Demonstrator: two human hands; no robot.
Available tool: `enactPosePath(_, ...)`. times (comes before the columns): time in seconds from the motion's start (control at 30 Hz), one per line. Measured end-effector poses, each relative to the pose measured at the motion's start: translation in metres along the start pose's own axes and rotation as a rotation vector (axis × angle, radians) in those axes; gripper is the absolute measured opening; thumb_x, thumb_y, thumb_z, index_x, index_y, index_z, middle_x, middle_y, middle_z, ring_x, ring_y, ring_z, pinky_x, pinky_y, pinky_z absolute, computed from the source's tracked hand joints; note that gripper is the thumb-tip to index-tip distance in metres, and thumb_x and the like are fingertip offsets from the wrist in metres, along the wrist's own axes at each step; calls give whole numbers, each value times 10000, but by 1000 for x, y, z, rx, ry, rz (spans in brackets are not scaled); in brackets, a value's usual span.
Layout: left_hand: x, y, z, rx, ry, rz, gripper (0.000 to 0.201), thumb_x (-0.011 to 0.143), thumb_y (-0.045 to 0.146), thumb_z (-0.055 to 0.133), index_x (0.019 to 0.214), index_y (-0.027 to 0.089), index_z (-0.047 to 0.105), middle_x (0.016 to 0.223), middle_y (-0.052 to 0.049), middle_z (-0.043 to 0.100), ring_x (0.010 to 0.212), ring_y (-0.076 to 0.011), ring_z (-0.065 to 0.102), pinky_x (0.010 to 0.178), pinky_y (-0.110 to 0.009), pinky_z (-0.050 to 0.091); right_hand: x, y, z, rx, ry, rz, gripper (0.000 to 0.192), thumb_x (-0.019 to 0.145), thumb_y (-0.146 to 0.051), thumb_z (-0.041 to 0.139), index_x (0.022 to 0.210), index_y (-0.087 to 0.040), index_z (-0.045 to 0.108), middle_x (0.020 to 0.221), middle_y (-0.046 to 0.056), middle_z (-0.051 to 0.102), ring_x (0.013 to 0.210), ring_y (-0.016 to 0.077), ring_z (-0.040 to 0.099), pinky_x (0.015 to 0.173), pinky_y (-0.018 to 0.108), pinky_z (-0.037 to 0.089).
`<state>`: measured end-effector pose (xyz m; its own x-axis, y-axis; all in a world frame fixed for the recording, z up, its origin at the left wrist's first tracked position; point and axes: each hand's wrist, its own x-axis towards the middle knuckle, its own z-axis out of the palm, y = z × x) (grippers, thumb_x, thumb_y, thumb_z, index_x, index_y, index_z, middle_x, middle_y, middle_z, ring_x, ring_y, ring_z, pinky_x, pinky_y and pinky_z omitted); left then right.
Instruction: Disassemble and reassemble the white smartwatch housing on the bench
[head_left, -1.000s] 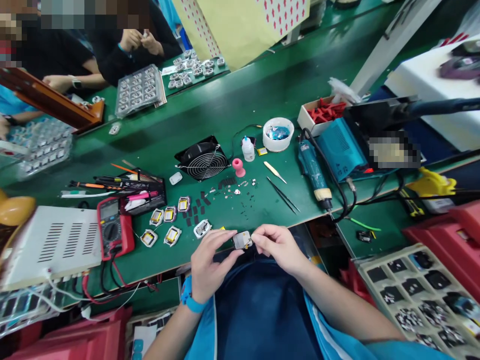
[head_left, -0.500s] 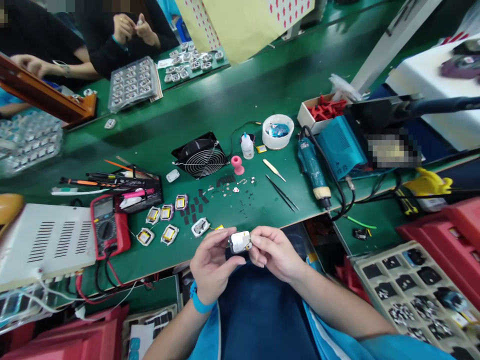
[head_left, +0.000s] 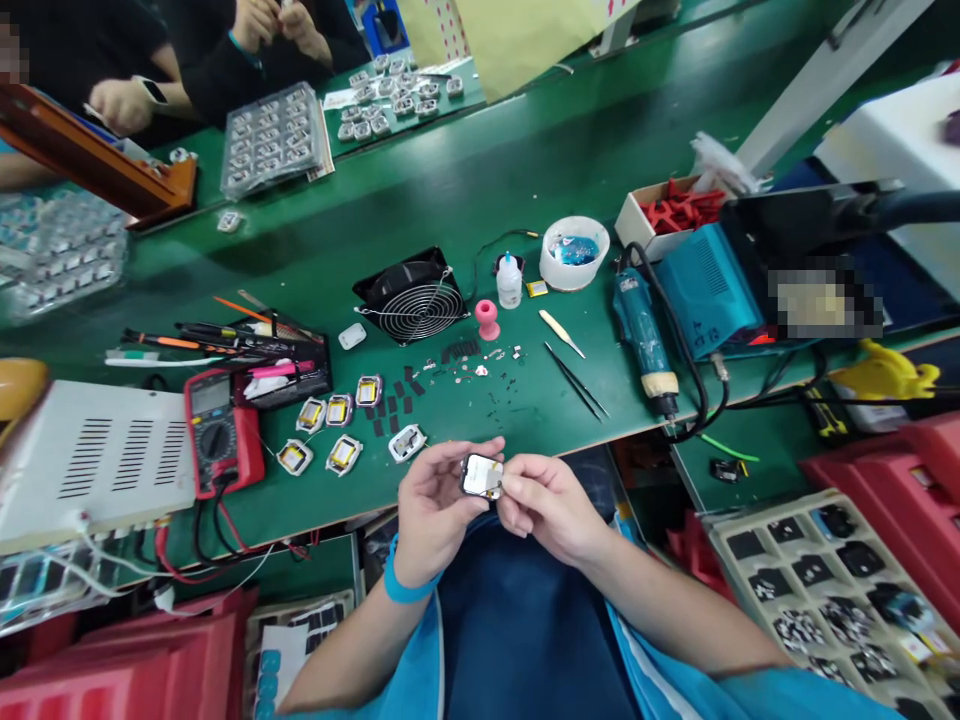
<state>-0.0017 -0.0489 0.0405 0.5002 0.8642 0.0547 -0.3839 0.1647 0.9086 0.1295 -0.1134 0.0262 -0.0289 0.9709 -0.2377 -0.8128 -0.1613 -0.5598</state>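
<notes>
Module [head_left: 482, 477] tilted since prev. frame, dark-edged face squarer to view; prob. orientation adj. Posn.: ctr., by bench [head_left: 465, 180] near edge. L hand [head_left: 433, 505] pinches it, thumb-to-fingers; R hand [head_left: 551, 505] pinches right edge.

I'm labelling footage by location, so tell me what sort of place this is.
Probably an electronics assembly or repair workshop: a red multimeter, slim tweezers and several small open cases with parts inside share a green workbench.
</notes>
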Motion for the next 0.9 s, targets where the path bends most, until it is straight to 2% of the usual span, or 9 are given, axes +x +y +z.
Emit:
enactPosePath(0.1, 1, 2, 0, -51, -10, -44, 398, 800, 273, 900, 1167, 279, 747, 1133, -47, 785, 1034, -225, 762, 933, -301, 630, 0, 1, -3, -100, -1, 0, 397, 845, -512, 783, 712, -166, 641, 511, -35, 569, 406, 58, 403, 428, 205, 318)
enactPosePath(0.2, 2, 3, -3, -1, -1, -49, 388, 819, 269, 884, 1182, 275, 748, 1142, -58, 779, 1013, -221, 766, 907, -285, 638, -1, -3, -7, -321, 42, -65, 407, 892, -549, 715, 767, -163, 687, 544, -21, 601, 426, 69, 426, 438, 211, 342)
enactPosePath(0.3, 1, 4, -8, 215, 19, 1, 402, 848, 200, 847, 1225, 284, 734, 1192, -64, 747, 1047, -201, 749, 940, -273, 621, -4, -13, -9, -696, 98, -310, 279, 976, -406, 638, 846, -175, 727, 629, -2, 649, 526, 94, 536, 530, 226, 437)
enactPosePath(0.37, 1, 5, -10, 429, 29, 77, 422, 859, 147, 818, 1244, 292, 726, 1221, -63, 712, 1067, -191, 727, 967, -288, 608, -6, -19, -7, -935, 102, -500, 176, 994, -265, 609, 914, -182, 741, 726, 19, 685, 639, 115, 617, 624, 239, 492)
enactPosePath(0.43, 0, 5, -10, 648, 32, 181, 435, 869, 121, 792, 1262, 291, 715, 1214, -60, 685, 1080, -190, 699, 976, -307, 597, -8, -24, -5, -1077, 93, -617, 131, 989, -196, 609, 991, -184, 739, 792, 31, 692, 694, 126, 641, 653, 241, 511)
enactPosePath(0.53, -1, 6, -8, 909, 17, 334, 427, 892, 101, 754, 1283, 262, 697, 1162, -55, 675, 1075, -177, 666, 952, -291, 577, -10, -25, -4, -1143, 101, -669, 92, 982, -195, 639, 1018, -185, 723, 778, 17, 665, 654, 121, 613, 602, 230, 499)
enactPosePath(0.6, -1, 7, -6, 996, -1, 384, 425, 907, 87, 730, 1300, 241, 680, 1143, -53, 671, 1054, -165, 658, 930, -275, 567, -9, -24, -4, -1144, 114, -670, 68, 976, -196, 653, 1002, -186, 715, 762, 7, 654, 643, 118, 601, 596, 227, 497)
enactPosePath(0.9, -5, 1, -9, 1061, -19, 451, 505, 895, 92, 752, 1362, 225, 612, 1142, -76, 703, 1049, -205, 652, 952, -357, 546, -8, -20, -9, -1113, 186, -596, 64, 950, -194, 683, 887, -199, 679, 733, -23, 634, 614, 99, 570, 589, 216, 476)
